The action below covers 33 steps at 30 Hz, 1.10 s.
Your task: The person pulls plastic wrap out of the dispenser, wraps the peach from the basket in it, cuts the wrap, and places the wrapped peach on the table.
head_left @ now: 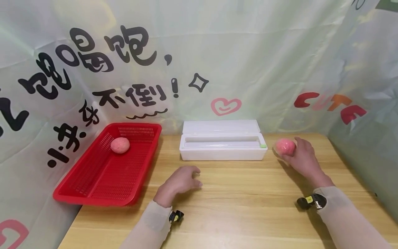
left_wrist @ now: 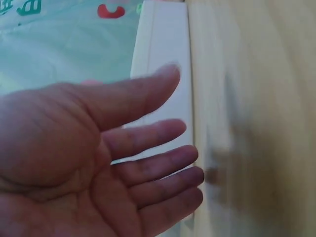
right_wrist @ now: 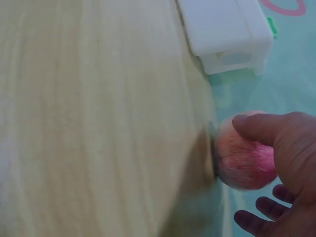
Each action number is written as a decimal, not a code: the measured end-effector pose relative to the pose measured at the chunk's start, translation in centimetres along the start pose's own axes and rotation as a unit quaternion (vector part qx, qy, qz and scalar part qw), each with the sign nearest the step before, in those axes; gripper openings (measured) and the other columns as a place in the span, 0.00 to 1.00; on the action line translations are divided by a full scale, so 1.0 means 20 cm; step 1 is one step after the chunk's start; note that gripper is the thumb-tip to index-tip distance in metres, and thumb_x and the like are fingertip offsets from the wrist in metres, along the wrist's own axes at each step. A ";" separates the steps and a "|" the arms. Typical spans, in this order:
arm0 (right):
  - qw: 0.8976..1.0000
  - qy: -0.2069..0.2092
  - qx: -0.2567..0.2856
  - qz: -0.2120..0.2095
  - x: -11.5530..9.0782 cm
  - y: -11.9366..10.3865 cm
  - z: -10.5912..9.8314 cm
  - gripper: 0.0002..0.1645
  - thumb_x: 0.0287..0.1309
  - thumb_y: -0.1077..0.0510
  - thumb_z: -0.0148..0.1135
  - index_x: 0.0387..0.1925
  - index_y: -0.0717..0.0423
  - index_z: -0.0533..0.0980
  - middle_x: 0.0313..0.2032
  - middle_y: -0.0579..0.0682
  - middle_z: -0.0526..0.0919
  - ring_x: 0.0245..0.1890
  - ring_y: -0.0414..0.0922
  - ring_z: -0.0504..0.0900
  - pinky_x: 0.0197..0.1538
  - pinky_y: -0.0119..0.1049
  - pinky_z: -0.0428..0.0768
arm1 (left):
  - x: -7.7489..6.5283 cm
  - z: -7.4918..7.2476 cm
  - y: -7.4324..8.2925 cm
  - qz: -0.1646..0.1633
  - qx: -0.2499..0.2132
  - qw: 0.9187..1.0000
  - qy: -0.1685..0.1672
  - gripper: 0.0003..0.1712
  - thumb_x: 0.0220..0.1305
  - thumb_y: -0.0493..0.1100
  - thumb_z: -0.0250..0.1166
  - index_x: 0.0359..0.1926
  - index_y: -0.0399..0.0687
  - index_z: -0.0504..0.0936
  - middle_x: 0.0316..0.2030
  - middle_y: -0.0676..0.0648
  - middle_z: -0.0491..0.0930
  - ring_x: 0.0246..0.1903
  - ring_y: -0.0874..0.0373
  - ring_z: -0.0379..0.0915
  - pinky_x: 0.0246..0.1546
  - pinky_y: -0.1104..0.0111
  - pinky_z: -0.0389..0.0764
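At the right of the table, my right hand (head_left: 303, 157) holds a pink-red apple (head_left: 285, 147); a shiny, see-through edge shows round it in the head view. In the right wrist view the thumb (right_wrist: 256, 127) lies across the streaked apple (right_wrist: 245, 153), and the other fingers are partly hidden or bent below it. My left hand (head_left: 181, 180) hovers over the table in front of the white box, its fingers relaxed and nothing in the palm (left_wrist: 113, 187). The long white box (head_left: 222, 154) stands with its lid raised and a green piece at its right end.
A red plastic basket (head_left: 141, 173) stands at the left with one pink round fruit (head_left: 120, 145) in its far part. Behind the wooden table (head_left: 230, 207) hangs a printed cloth (head_left: 273, 69), which also runs along both sides.
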State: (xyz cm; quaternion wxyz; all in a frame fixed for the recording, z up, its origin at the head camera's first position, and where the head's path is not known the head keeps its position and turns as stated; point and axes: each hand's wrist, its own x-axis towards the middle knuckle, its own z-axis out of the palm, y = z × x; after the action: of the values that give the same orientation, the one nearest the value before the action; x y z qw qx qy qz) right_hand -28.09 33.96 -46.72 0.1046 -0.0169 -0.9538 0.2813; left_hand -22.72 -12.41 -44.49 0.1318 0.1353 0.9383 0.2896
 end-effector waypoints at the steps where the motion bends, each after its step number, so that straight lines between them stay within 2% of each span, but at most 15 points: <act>1: 1.000 0.007 0.000 -0.001 -0.01 0.00 -0.01 0.60 0.59 0.53 0.78 0.76 0.77 0.50 0.69 0.83 0.55 0.68 0.80 0.58 0.65 0.80 0.62 | 0.00 -0.02 0.00 -0.006 -0.004 1.000 0.019 0.23 0.67 0.47 0.74 0.60 0.45 0.84 0.57 0.43 0.85 0.58 0.45 0.79 0.63 0.48 0.79; 4: 1.000 0.024 0.007 -0.008 -0.02 -0.02 -0.04 0.61 0.63 0.47 0.75 0.80 0.70 0.48 0.73 0.81 0.50 0.71 0.80 0.53 0.64 0.82 0.60 | 0.02 -0.09 -0.01 -0.016 -0.014 0.996 0.091 0.11 0.70 0.45 0.71 0.49 0.47 0.87 0.45 0.47 0.87 0.44 0.50 0.81 0.50 0.54 0.83; 7: 0.999 0.037 0.014 -0.028 -0.03 -0.07 -0.08 0.59 0.66 0.45 0.71 0.81 0.65 0.48 0.74 0.78 0.51 0.73 0.78 0.51 0.65 0.81 0.59 | 0.04 -0.16 0.01 -0.029 -0.017 0.985 0.168 0.04 0.71 0.43 0.70 0.42 0.49 0.88 0.38 0.49 0.85 0.38 0.52 0.78 0.44 0.57 0.83; 10: 0.997 0.047 0.024 -0.059 -0.03 -0.16 -0.10 0.52 0.67 0.47 0.70 0.79 0.65 0.54 0.73 0.76 0.57 0.73 0.76 0.53 0.67 0.79 0.59 | 0.08 -0.21 0.02 -0.024 0.004 0.974 0.227 0.04 0.72 0.42 0.69 0.43 0.49 0.89 0.41 0.47 0.86 0.42 0.49 0.78 0.47 0.56 0.83; 12: 0.994 0.046 0.032 -0.089 -0.02 -0.24 -0.10 0.48 0.67 0.50 0.69 0.77 0.67 0.58 0.72 0.75 0.59 0.73 0.76 0.54 0.68 0.78 0.60 | 0.10 -0.24 0.03 -0.013 0.024 0.969 0.245 0.07 0.71 0.41 0.70 0.47 0.47 0.89 0.46 0.44 0.86 0.48 0.46 0.77 0.52 0.54 0.81; 15: 0.989 0.033 0.031 -0.141 -0.01 -0.35 -0.08 0.43 0.66 0.51 0.70 0.73 0.68 0.65 0.70 0.74 0.64 0.71 0.75 0.58 0.67 0.76 0.61 | 0.15 -0.26 0.02 0.011 0.069 0.967 0.243 0.15 0.68 0.41 0.72 0.54 0.44 0.88 0.53 0.40 0.85 0.55 0.42 0.75 0.59 0.52 0.76; 18: 0.984 -0.003 0.001 -0.180 0.00 -0.44 -0.04 0.40 0.69 0.49 0.68 0.72 0.67 0.68 0.71 0.72 0.67 0.71 0.74 0.61 0.68 0.75 0.62 | 0.20 -0.26 0.00 0.024 0.103 0.968 0.226 0.25 0.65 0.43 0.76 0.61 0.43 0.85 0.60 0.38 0.83 0.61 0.40 0.72 0.64 0.50 0.72; 22: 0.974 -0.066 -0.047 -0.210 0.03 -0.52 0.01 0.37 0.72 0.47 0.66 0.72 0.65 0.70 0.70 0.69 0.70 0.71 0.71 0.63 0.71 0.71 0.63 | 0.26 -0.27 -0.03 0.013 0.136 0.973 0.186 0.32 0.66 0.49 0.76 0.68 0.47 0.81 0.66 0.40 0.78 0.63 0.39 0.67 0.63 0.50 0.73; 27: 0.963 -0.113 -0.084 -0.228 0.09 -0.53 0.05 0.34 0.72 0.50 0.68 0.70 0.65 0.73 0.70 0.69 0.72 0.71 0.71 0.65 0.73 0.69 0.64 | 0.30 -0.28 -0.04 0.003 0.158 0.977 0.141 0.27 0.68 0.51 0.73 0.66 0.51 0.84 0.65 0.44 0.78 0.63 0.41 0.64 0.62 0.52 0.74; 33: 0.949 -0.118 -0.098 -0.275 0.12 -0.51 0.07 0.22 0.70 0.56 0.69 0.58 0.65 0.83 0.61 0.68 0.82 0.66 0.67 0.74 0.72 0.65 0.63 | 0.30 -0.29 -0.04 0.007 0.147 0.981 0.128 0.18 0.69 0.50 0.72 0.58 0.52 0.90 0.61 0.46 0.82 0.62 0.45 0.65 0.62 0.54 0.74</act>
State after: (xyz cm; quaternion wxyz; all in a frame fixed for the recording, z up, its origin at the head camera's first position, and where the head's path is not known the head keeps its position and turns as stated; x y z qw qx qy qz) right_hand -30.47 24.79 -41.84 0.0620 0.2692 -0.9499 0.1465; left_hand -30.41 -14.00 -41.38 -0.0122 0.1215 0.9787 0.1648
